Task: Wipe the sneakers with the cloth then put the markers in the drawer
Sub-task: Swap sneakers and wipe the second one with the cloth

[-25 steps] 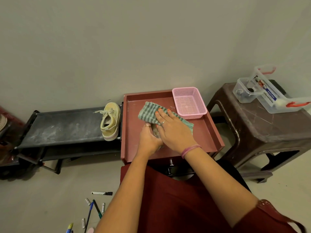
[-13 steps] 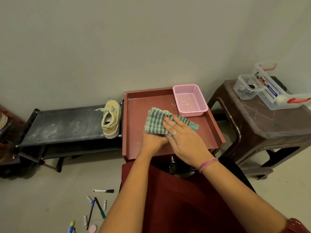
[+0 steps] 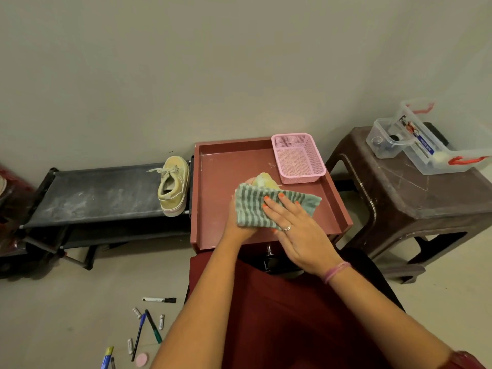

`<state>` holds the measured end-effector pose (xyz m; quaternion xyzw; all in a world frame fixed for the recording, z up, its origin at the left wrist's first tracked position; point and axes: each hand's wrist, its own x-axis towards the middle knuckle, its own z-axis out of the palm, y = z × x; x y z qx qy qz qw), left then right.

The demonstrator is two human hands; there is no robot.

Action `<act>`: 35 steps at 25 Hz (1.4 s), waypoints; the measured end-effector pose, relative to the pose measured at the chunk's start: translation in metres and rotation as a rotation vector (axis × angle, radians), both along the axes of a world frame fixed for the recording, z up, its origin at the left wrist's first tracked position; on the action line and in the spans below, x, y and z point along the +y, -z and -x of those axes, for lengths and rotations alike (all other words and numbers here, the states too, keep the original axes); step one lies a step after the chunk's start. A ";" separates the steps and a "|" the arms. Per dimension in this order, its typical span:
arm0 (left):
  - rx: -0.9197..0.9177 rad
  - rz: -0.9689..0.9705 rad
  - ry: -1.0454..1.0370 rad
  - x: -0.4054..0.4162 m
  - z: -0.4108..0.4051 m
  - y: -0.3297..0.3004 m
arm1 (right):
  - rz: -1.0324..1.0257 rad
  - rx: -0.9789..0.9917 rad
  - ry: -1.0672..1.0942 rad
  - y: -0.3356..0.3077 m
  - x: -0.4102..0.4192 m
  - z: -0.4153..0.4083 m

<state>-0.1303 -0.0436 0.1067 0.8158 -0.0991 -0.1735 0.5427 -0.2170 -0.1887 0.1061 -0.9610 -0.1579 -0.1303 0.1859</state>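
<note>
A green striped cloth (image 3: 255, 209) is draped over a pale yellow sneaker (image 3: 265, 179) above the red tray (image 3: 210, 209); only the sneaker's tip shows. My right hand (image 3: 295, 230) presses the cloth with straight fingers. My left hand (image 3: 237, 227) holds the sneaker from underneath and is mostly hidden by the cloth. A second yellow sneaker (image 3: 173, 186) stands on the black rack (image 3: 93, 195) to the left. Several markers lie on the floor at lower left: a black-capped marker (image 3: 159, 299), a green marker (image 3: 154, 327), a blue marker (image 3: 138, 335).
A pink mesh basket (image 3: 298, 158) sits in the tray's far right corner. A brown plastic stool (image 3: 415, 201) on the right carries clear plastic boxes (image 3: 426, 145). A metal knob (image 3: 269, 251) shows below the tray's front edge. Small white cylinders lie among the markers.
The cloth and my right hand have slid rightward across the sneaker, and the sneaker's yellow tip now shows above the cloth. My left hand stays underneath.
</note>
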 end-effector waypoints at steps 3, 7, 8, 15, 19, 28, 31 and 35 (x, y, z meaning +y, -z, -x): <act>-0.111 0.079 -0.121 -0.009 0.003 -0.010 | -0.219 -0.036 0.078 0.006 -0.001 -0.011; -0.124 0.145 -0.128 -0.014 0.007 -0.006 | -0.865 0.077 0.350 0.003 0.014 -0.022; -0.143 0.121 -0.123 -0.014 0.009 -0.004 | -0.960 0.101 0.398 0.001 0.019 -0.019; -0.153 0.143 -0.108 -0.017 0.016 -0.003 | -0.510 -0.032 0.247 0.018 0.002 -0.002; -0.173 0.084 -0.105 -0.018 0.019 0.006 | -0.784 0.134 0.326 0.005 0.001 -0.004; -0.079 0.223 -0.129 -0.014 0.016 0.001 | -0.874 0.249 0.300 -0.002 0.001 -0.032; -0.120 0.167 -0.105 -0.009 0.017 0.001 | -1.109 0.359 0.413 -0.012 0.008 -0.038; -0.089 0.200 -0.113 0.000 0.014 0.004 | -0.254 0.046 0.182 -0.002 0.031 -0.006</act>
